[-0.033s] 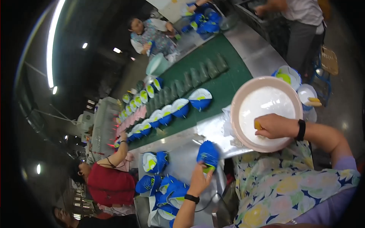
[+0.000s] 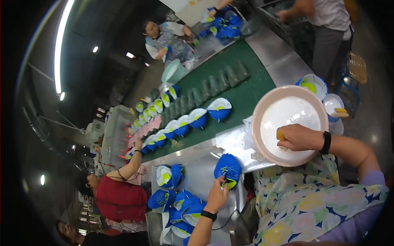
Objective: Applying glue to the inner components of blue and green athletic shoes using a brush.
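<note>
My left hand (image 2: 216, 194) grips a blue shoe upper (image 2: 228, 167) with a lime-green lining by its edge, above the metal table. The upper's rounded blue side shows. My right hand (image 2: 299, 137) is closed around a yellow-handled brush (image 2: 280, 136) over a pink basin (image 2: 256, 123) of white liquid (image 2: 293, 110). The brush's lower end is at the liquid and hard to make out. Left of my left hand lies a pile of blue and white shoe uppers (image 2: 180, 207).
Beyond the metal table, a green conveyor belt (image 2: 252, 67) carries rows of shoe uppers (image 2: 197, 119) and dark, sole-shaped pieces (image 2: 221, 80). A person in red (image 2: 121, 194) reaches over it at left; others work across it. Right of the basin stand white containers (image 2: 333, 104).
The blue upper in my left hand has turned, showing more of its broad side, and my fingers have shifted on its edge. My right hand stays over the basin.
</note>
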Motion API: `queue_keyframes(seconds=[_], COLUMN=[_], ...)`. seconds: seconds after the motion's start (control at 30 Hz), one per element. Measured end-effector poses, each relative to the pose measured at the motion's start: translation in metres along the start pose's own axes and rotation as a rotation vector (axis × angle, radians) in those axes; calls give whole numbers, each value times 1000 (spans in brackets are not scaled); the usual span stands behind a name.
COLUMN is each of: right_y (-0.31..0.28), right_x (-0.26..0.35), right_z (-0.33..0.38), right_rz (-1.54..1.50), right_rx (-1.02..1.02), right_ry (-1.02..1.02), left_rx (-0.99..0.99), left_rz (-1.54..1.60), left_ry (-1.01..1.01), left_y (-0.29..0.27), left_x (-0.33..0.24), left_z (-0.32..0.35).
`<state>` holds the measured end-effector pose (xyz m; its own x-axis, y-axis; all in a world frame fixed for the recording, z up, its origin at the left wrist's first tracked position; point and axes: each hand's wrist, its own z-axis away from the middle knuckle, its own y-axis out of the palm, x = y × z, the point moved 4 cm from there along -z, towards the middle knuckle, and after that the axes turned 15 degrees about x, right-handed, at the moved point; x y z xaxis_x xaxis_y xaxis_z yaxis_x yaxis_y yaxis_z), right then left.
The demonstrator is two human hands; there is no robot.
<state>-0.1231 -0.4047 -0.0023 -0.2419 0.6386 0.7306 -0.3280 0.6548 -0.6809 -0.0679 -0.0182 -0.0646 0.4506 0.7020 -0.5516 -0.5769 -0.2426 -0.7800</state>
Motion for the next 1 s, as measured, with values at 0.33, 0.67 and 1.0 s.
queue_keyframes(seconds=[0.33, 0.67, 1.0], right_y=[15, -82, -95], right_x=[-17, -31, 0], right_z=[5, 30, 21], right_rz=[260, -28, -25], right_rx=[156, -367, -485], right_ry=[-50, -161, -181], left_rx=[-28, 109, 119], left_rz=[-355, 1395, 1210], left_ry=[121, 18, 397], left_y=[-5, -82, -37], left_x=[20, -19, -159], left_z=[-69, -99, -163])
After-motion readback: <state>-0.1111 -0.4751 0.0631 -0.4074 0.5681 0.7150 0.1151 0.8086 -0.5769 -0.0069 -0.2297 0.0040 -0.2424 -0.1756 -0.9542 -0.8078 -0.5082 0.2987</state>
